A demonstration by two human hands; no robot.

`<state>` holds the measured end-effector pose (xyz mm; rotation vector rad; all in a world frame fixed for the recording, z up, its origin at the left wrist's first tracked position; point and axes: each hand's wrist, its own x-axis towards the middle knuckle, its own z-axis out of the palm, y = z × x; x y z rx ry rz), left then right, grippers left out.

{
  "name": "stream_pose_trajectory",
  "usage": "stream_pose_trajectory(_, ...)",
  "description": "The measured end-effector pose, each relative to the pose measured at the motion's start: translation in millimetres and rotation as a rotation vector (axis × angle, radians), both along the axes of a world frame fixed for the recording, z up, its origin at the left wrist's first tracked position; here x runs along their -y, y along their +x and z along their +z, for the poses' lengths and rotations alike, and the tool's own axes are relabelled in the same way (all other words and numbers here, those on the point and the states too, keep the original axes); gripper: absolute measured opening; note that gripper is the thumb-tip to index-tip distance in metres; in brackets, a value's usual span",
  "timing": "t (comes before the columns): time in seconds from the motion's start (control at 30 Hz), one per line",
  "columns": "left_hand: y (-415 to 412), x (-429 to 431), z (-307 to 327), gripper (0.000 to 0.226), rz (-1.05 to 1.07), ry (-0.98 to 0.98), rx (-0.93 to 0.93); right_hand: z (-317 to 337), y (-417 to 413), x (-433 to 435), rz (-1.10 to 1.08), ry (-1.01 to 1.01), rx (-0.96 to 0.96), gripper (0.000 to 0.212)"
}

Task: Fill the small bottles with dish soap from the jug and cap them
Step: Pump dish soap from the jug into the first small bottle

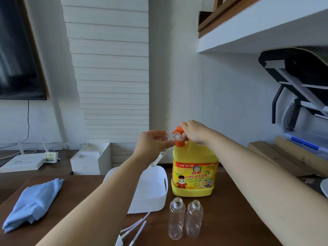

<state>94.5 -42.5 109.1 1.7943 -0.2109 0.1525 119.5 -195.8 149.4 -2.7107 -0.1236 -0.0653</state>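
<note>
The left hand (152, 142) is closed around a small clear bottle (170, 135). It holds the bottle tilted, with the open mouth up against the spout of the orange pump (179, 137) on the yellow jug (194, 171). The palm and fingers cover most of this bottle. Only the threaded neck and a stretch of the lower body below the wrist show, so I cannot make out whether there is any soap inside.

The right hand (194, 132) sits on top of the pump with its fingers bent over the head and the thumb tucked beside the collar. The fingertips are hidden on the far side.

The jug stands upright on the brown table (230, 219), and the right hand and forearm hide its handle. Just in front of it stand two empty bottles (177, 220) (194, 218), upright, side by side and uncapped. A white basket (150, 192) sits to the left of the jug, touching it or nearly so, and the left forearm crosses its near-left part.

At the bottom edge lie white caps with dip tubes (134, 228). The frame cuts them off, so their number is unclear. A folded blue cloth (33, 203) lies at the left end of the table.
</note>
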Motion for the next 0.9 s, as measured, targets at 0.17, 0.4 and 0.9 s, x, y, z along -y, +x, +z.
stream_pose_trajectory(0.17,2.2,1.1,-2.3,0.057,0.011,0.01,0.009,-0.5,0.9,2.4,0.009,-0.153,-0.008,0.034)
stream_pose_trajectory(0.4,2.1,-2.2,-8.4,0.055,0.025,0.068,0.019,-4.0,1.3,-0.1,0.041,-0.268,-0.051,0.042)
stream_pose_trajectory(0.9,5.0,-1.9,-0.2,0.057,0.038,0.052,0.03,4.0,5.4,-1.0,0.043,-0.126,0.013,0.013)
